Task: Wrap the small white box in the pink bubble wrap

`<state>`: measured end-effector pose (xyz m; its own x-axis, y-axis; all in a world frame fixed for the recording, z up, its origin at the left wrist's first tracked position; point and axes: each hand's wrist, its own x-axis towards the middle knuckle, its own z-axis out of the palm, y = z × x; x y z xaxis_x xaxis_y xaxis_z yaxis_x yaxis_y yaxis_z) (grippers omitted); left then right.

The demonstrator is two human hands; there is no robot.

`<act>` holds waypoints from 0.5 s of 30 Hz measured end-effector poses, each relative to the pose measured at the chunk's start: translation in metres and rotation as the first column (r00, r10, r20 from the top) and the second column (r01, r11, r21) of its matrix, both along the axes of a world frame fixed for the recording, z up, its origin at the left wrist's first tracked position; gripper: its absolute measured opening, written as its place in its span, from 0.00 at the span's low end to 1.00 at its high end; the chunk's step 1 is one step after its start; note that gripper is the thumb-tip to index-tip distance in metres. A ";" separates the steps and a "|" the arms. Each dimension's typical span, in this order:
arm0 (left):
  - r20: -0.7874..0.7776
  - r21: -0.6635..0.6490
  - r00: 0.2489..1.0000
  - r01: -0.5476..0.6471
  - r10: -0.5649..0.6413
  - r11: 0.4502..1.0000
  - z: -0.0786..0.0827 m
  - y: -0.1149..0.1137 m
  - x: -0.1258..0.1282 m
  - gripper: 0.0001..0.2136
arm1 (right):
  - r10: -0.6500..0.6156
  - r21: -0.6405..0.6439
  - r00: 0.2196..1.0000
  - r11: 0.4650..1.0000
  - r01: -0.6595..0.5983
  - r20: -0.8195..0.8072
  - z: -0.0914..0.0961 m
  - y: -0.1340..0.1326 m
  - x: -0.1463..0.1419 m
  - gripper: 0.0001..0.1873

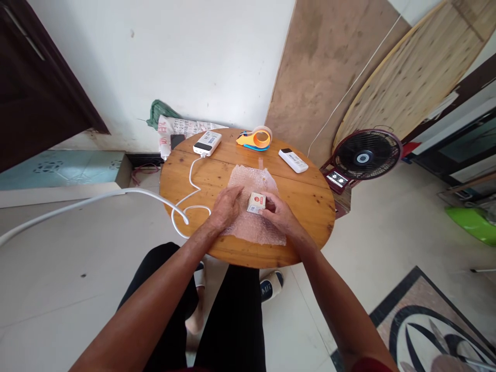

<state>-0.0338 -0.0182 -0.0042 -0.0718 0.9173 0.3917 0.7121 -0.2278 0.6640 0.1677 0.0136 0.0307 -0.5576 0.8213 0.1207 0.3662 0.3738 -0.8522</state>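
A small white box with a red mark (256, 202) sits on a sheet of bubble wrap (253, 181) spread over a round wooden table (310, 201). My right hand (279, 212) grips the box from its right side, fingers curled around it. My left hand (226, 206) lies flat on the bubble wrap just left of the box, fingers stretched out toward it and pressing the sheet down.
At the table's far side lie a white power bank (207, 142) with a white cable (189, 199), an orange tape dispenser (256, 139) and a white remote (293, 160). A small fan (366, 155) stands on the floor to the right. Wooden boards lean on the wall.
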 end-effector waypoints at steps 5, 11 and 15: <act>-0.008 -0.007 1.000 0.008 -0.008 1.000 -0.001 0.001 -0.001 0.23 | 0.001 0.028 1.000 1.000 -0.002 0.021 -0.002 -0.001 0.001 0.27; 0.000 0.020 1.000 0.024 -0.024 1.000 -0.003 0.002 -0.001 0.22 | 0.051 0.054 0.998 0.997 -0.053 0.045 0.000 0.005 0.002 0.26; 0.005 0.030 1.000 0.019 -0.019 0.999 -0.004 0.003 -0.002 0.21 | 0.062 0.047 0.998 0.997 -0.063 0.032 0.001 0.008 0.002 0.25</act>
